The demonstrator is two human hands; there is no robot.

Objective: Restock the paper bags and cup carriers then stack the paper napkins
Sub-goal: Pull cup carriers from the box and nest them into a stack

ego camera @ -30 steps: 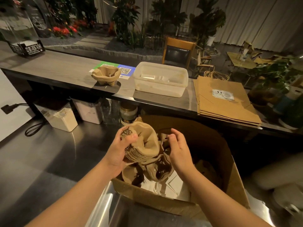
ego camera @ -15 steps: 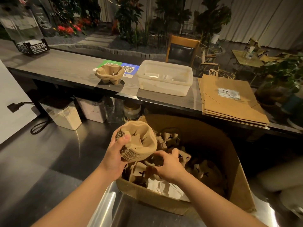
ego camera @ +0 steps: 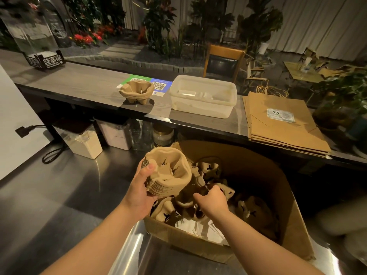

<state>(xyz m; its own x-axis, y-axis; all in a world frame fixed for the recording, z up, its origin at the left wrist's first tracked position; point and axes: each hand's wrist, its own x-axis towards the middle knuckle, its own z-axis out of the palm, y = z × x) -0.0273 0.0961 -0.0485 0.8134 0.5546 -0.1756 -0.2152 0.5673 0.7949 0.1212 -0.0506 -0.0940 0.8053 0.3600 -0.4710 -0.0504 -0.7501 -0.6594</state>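
over the box [ego camera: 288,225], the left hand [ego camera: 139,192] grips a nested stack of carriers [ego camera: 170,175], thumb curled over its near rim, held just above the box's left edge. the right hand [ego camera: 213,199] is down inside the box, fingers curled round a loose carrier [ego camera: 225,192] among the jumble there. beyond the box, on the counter [ego camera: 79,84], a second stack [ego camera: 137,92] stands left of a white tub [ego camera: 204,96], and the bags [ego camera: 282,122] lie flat to the tub's right. no napkins can be made out for certain.

the held stack is gripped by one side only and tilts; if the grip loosens, the upper carriers may slide off into the box. the loose carrier looks tangled with its neighbours, so a quick pull could drag others out or tear the pulp. seated crookedly, it could leave the stack leaning.
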